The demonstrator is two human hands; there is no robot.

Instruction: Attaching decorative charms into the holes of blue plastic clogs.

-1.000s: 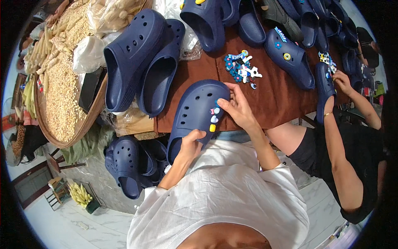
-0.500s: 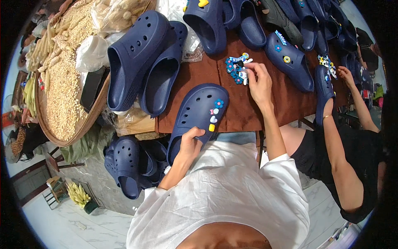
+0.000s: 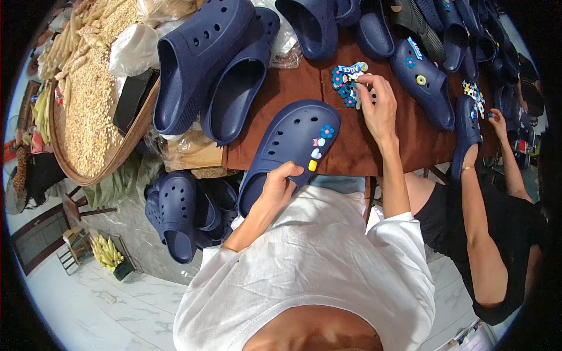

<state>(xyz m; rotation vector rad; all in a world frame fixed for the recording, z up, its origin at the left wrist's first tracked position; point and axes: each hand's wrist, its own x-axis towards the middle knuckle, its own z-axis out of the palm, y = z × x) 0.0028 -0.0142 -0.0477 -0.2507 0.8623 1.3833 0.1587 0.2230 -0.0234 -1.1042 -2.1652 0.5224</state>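
My left hand (image 3: 276, 188) grips a navy clog (image 3: 291, 133) at its opening, thumb on top, toe pointing away. Along the clog's right side sit several charms: a blue flower (image 3: 326, 131), a pink bow, a pale heart and a yellow square. Over the brown cloth, my right hand (image 3: 379, 108) pinches a small shoe charm (image 3: 355, 82), partly hidden by the fingertips. It comes from a small pile of charms (image 3: 348, 93), mostly dark blue flowers, with one lettered blue piece and white ones. Right of the pile lies a decorated navy clog (image 3: 422, 82).
Two plain navy clogs (image 3: 202, 64) stand at the left table edge, beside a round tray of pale kernels (image 3: 88, 140). More clogs (image 3: 374, 29) line the back. Below the table hang several clogs (image 3: 178, 210). A co-worker (image 3: 483, 234) at the right holds another navy clog (image 3: 466, 128).
The view has shifted, so the table things sit slightly higher and further right. My right thumb and fingertips have closed together over the charm pile; my left hand keeps its grip on the clog.
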